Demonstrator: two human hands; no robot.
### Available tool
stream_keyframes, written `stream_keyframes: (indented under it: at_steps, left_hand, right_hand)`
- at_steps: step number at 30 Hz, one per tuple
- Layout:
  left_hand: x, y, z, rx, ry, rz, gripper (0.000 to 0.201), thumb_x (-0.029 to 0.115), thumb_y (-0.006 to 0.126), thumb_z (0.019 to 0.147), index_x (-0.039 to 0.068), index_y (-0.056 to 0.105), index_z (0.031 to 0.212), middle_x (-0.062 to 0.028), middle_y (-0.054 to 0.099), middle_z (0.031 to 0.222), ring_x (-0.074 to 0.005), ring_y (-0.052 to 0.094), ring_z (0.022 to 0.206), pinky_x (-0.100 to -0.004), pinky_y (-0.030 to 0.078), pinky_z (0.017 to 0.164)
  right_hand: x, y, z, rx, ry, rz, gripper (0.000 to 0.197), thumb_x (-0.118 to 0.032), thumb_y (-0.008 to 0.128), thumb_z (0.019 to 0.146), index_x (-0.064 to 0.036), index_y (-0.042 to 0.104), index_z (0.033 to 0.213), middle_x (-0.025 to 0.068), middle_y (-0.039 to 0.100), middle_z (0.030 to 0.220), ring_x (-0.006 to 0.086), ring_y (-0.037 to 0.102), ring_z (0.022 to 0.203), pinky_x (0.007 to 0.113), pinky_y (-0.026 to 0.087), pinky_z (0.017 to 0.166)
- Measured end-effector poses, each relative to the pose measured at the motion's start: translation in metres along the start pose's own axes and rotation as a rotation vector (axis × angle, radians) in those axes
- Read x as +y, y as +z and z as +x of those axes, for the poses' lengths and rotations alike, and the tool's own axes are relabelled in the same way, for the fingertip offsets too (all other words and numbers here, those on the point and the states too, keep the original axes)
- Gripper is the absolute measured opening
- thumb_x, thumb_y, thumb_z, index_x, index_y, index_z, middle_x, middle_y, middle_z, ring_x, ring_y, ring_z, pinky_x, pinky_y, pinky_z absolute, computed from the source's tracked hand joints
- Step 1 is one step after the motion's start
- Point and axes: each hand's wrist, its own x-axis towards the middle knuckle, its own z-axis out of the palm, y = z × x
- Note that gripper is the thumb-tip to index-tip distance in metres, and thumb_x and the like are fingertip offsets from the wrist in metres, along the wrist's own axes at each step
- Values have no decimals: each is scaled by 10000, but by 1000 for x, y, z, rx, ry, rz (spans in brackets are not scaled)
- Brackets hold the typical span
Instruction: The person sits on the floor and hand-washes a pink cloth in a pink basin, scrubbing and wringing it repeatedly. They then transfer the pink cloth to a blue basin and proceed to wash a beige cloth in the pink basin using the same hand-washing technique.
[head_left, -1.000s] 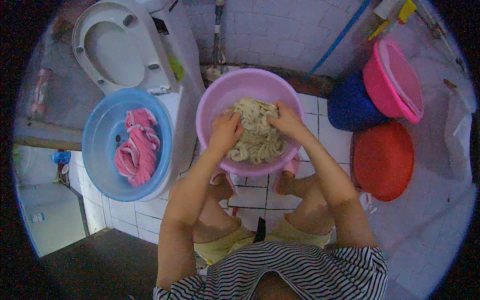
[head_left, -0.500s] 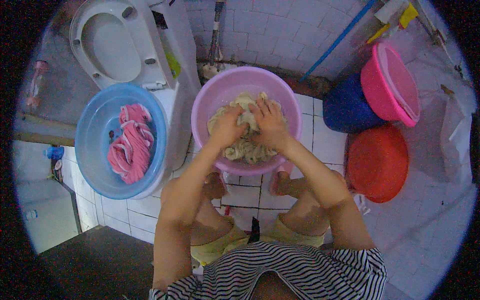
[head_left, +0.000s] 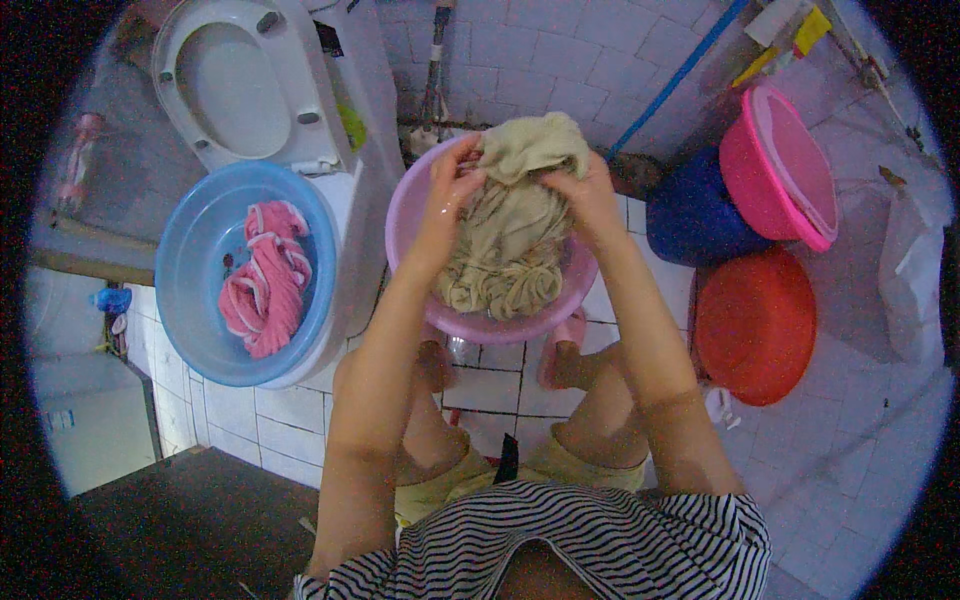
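Observation:
A wet beige cloth (head_left: 510, 235) is bunched in a pinkish-purple basin (head_left: 407, 205) on the floor in front of me. Its far part is raised in a folded lump near the basin's far rim, while the gathered near part rests low in the basin. My left hand (head_left: 453, 195) grips the cloth's left edge, fingers curled and wet. On the other side, my right hand (head_left: 592, 198) pinches the raised fold, its fingertips partly tucked under the fabric.
To the left, a light blue basin (head_left: 180, 285) holds a pink cloth (head_left: 268, 290) with white trim, beside a toilet with its seat (head_left: 235, 90) raised. At right are a dark blue bucket (head_left: 700, 215), a bright pink basin (head_left: 775, 165) and a red basin (head_left: 757, 325).
Both hands were pressing down on the cloth inside the basin. They have moved apart and away from me, lifting the cloth's far part up toward the far rim.

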Motion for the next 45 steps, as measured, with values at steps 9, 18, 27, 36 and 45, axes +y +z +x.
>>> stream_keyframes:
  at_steps: [9, 18, 27, 36, 45]
  left_hand:
    - [13, 25, -17, -193, -432, -405, 542, 270, 525, 818, 43, 396, 1293, -119, 414, 1298, -237, 413, 1186, -336, 290, 1021]
    - [31, 28, -7, 39, -243, -486, 381, 177, 502, 817, 44, 460, 1172, -102, 536, 1117, -191, 514, 1051, -312, 407, 910]
    - [42, 31, -7, 27, -159, -364, 385, 153, 457, 822, 37, 445, 1188, -88, 516, 1143, -184, 489, 1069, -306, 364, 944]
    - [35, 29, -9, -37, -95, -162, 525, 133, 459, 800, 45, 367, 1309, -92, 462, 1250, -204, 413, 1189, -306, 294, 1006]
    - [-8, 17, -34, -331, -76, 921, 596, 100, 623, 722, 31, 412, 1275, -210, 473, 1226, -355, 444, 1148, -399, 355, 973]
  right_hand:
    - [-33, -16, -7, 55, 122, 732, 395, 38, 581, 749, -15, 496, 1132, 114, 579, 1086, 270, 592, 979, 401, 494, 859]
    - [-20, -28, -16, -154, 216, 435, 590, -50, 668, 712, -26, 430, 1251, 103, 541, 1188, 242, 533, 1093, 380, 428, 946]
    - [4, 3, -15, -381, -27, -122, 743, -161, 783, 656, -45, 420, 1293, 56, 479, 1270, 164, 445, 1165, 320, 342, 997]
    - [-21, 1, -16, -112, 109, 219, 531, -117, 740, 684, -39, 540, 1169, 85, 597, 1131, 202, 554, 1057, 330, 421, 932]
    - [-75, -16, -33, 170, 105, 667, 382, -26, 591, 799, -15, 521, 1175, 103, 579, 1140, 241, 544, 1079, 398, 451, 912]
